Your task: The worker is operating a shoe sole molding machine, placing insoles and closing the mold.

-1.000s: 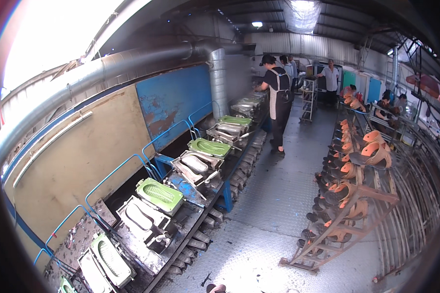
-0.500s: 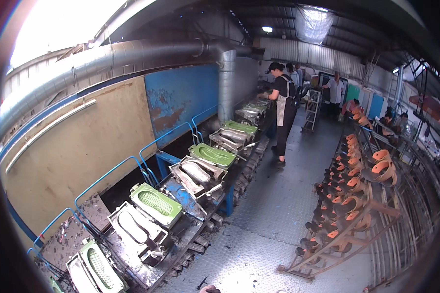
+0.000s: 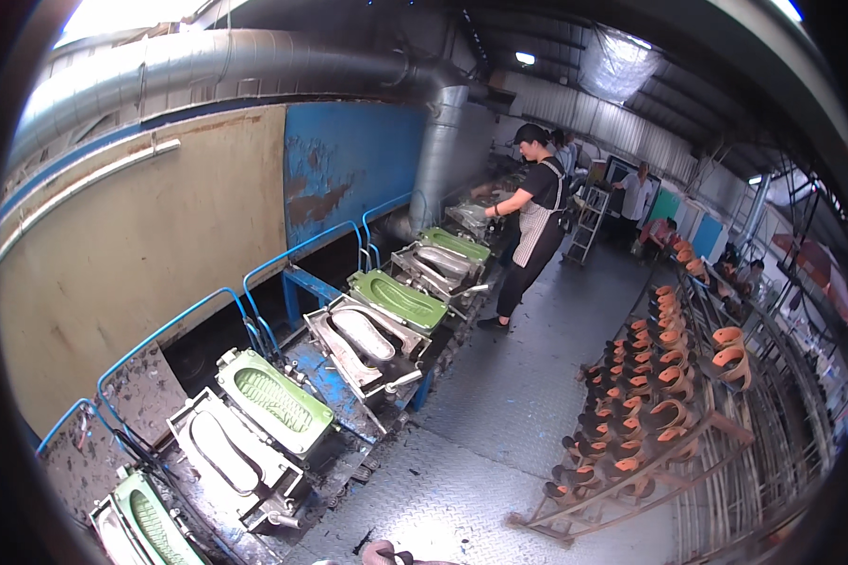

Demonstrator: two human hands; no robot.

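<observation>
Floor: patterned metal plate point(image 3: 499, 405), grey, scuffed, glare at bottom centre.
Wall panels: one tan and smooth point(image 3: 141, 264), left; one blue, paint flaking point(image 3: 349, 155), upper centre.
Duct: round, silvery sheet metal point(image 3: 283, 61), across the upper left.
Worktop: long, dark, grimy, blue-spattered point(image 3: 301, 363), lower left to upper centre.
Rack: rusty metal point(image 3: 728, 427), right, bearing rows of sandals, orange-tan straps over dark soles point(image 3: 669, 411).
Co-worker: dark clothes, striped apron point(image 3: 537, 221), upper centre, arms reaching over the worktop.
Metal mould: squarish, pale, sole-shaped outline point(image 3: 231, 447), lower left.
Green mould: rounded rectangle, sole-shaped ribbed hollow point(image 3: 278, 395), just beside the metal mould, upper right of it; similar pairs along the worktop.
Rails: bent blue tube point(image 3: 165, 331), behind the moulds.
Wearer's fingers: outside the frame; spread or pinching, cannot tell; nearness to the moulds likewise.
</observation>
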